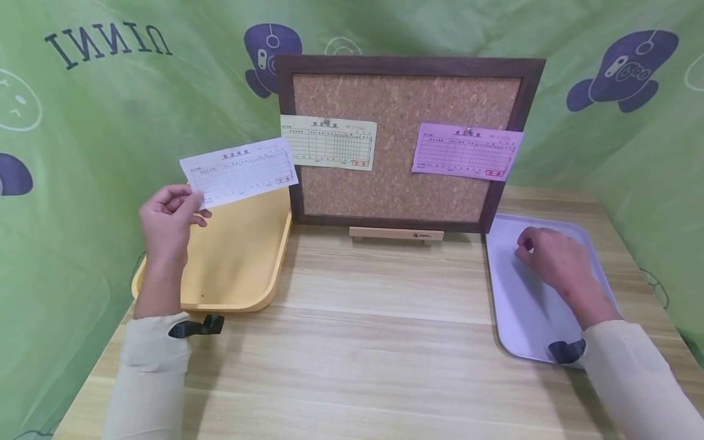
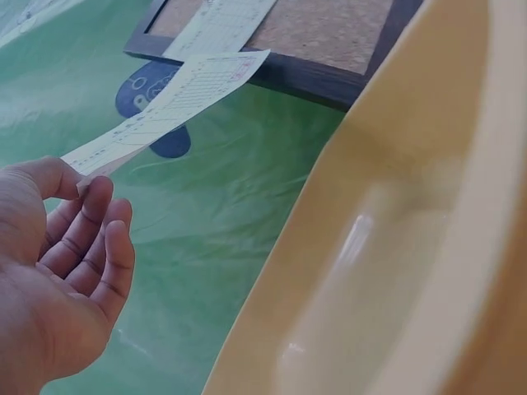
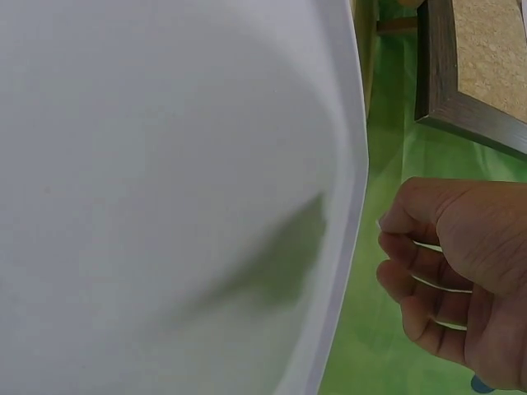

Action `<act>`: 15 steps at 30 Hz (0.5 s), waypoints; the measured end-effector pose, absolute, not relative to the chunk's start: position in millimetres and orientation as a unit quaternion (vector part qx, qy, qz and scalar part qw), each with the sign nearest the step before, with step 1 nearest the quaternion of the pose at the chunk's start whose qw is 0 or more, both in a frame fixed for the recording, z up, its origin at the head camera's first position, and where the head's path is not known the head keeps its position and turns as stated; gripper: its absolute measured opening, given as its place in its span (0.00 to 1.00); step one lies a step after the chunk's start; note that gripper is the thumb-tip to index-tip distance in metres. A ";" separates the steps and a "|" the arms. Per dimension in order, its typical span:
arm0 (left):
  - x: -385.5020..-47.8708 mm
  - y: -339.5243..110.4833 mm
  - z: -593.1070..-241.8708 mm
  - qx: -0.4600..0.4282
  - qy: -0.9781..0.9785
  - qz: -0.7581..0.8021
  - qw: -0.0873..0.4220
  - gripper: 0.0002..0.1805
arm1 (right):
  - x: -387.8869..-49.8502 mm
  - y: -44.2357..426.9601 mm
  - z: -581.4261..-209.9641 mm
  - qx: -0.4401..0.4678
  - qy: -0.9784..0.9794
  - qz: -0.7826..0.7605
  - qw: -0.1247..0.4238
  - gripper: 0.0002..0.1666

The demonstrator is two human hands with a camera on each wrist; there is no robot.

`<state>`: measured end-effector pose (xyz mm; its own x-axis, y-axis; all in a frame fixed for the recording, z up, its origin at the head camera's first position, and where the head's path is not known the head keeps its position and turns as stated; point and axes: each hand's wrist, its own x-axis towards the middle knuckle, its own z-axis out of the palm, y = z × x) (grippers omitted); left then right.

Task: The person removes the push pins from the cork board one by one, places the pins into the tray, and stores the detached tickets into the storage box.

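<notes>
I have the left hand (image 1: 169, 217) pinching with thumb (image 2: 56, 178) and forefinger (image 2: 95, 196), other fingers (image 2: 114, 267) bent beside them; my right hand (image 1: 561, 256) curls, thumb against forefinger.

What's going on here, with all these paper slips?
A person's left hand pinches a white slip by one end, holding it up near the board. A yellowish slip and a pink slip are already pinned to the board; the white one is not. The right hand hovers over the lilac tray, fingers curled; whether it pinches something tiny, I can't tell.
</notes>
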<state>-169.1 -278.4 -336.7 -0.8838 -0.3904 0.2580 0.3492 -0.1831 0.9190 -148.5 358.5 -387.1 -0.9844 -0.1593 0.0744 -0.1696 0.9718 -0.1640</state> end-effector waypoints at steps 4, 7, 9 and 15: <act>-171.1 -283.5 -333.4 0.030 -0.580 -0.778 0.239 0.05 | -149.8 360.4 -387.6 0.089 -0.992 0.081 0.031 0.12; -172.7 -285.6 -331.7 0.044 -0.583 -0.775 0.239 0.04 | -151.0 361.0 -388.0 0.095 -0.992 0.076 0.032 0.12; -173.7 -286.9 -330.5 0.057 -0.583 -0.775 0.237 0.04 | -151.7 360.9 -388.1 0.097 -0.992 0.074 0.032 0.12; -179.2 -294.1 -329.5 0.096 -0.566 -0.785 0.232 0.05 | -153.9 361.4 -389.3 0.100 -0.992 0.071 0.021 0.12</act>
<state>-179.2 -294.1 -329.5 -0.8740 -0.4729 0.1118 0.2556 -0.2515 0.9335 -153.9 361.4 -389.3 -0.9789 -0.1964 0.0562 -0.2024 0.9696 -0.1375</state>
